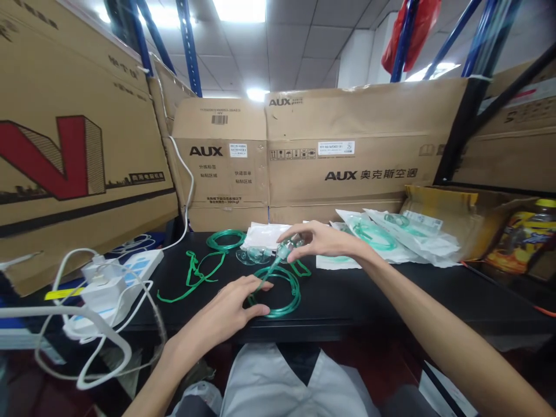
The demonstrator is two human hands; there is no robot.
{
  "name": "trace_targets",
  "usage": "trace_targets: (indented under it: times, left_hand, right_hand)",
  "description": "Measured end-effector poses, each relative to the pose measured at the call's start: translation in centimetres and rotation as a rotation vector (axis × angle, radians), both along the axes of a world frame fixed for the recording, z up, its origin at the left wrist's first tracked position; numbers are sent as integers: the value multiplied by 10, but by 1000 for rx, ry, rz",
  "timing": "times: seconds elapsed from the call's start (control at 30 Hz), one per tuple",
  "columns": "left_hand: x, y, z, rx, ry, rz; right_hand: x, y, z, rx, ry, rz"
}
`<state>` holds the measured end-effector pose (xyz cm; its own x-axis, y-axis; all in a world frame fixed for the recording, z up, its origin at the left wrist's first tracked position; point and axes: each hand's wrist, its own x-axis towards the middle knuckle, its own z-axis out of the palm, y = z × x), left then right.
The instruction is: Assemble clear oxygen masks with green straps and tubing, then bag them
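My right hand [319, 238] pinches a clear oxygen mask [284, 249] above the black table, its thumb and fingers round the mask. From the mask a green tube runs down to a coil of green tubing [295, 301] lying flat near the front edge. My left hand [238, 301] grips the left side of that coil, thumb in front and fingers behind. Beyond it lie other clear mask parts [254, 255], partly overlapped. A loose green strap [195, 272] rests left of the coil, and a short piece of green strap [301, 267] shows under my right hand.
Another green coil [226, 230] sits farther back beside a white packet [264, 234]. Several packed masks [377, 234] lie at the right. A white power strip [139, 269] with tangled cables stands left. Cardboard [339, 150] walls the back; a yellow-capped bottle [525, 237] is far right.
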<state>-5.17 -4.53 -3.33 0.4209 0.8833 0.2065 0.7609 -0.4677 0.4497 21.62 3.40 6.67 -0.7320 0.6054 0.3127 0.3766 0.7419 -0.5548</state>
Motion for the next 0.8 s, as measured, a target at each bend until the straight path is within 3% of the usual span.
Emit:
trace_targets:
  times: [0.1,0.2,0.37,0.5,0.6,0.7,0.73,0.8]
  left_hand:
    - [-4,-1,-6,16,-91,-22]
    - [-4,-3,-12,13,-132,-28]
    - [-1,-11,-14,19,-74,31]
    - [-12,-17,-16,68,-4,5]
    - [-23,-18,-22,129,53,-46]
    - [-25,-20,-27,174,67,-99]
    - [-22,-22,-28,181,66,-116]
    - [-10,-28,-26,185,53,-146]
  right_hand:
    - [-3,-2,8,-70,55,5]
    - [-4,0,1,-158,158,11]
    - [10,7,-45,-199,176,-12]
    - [32,2,-82,-194,120,-90]
    - [42,-24,-95,-117,158,-211]
    - [39,-72,-104,-51,350,-380]
    - [35,-90,-110,-103,432,-415]
    - [24,-122,-128,-404,472,-364]
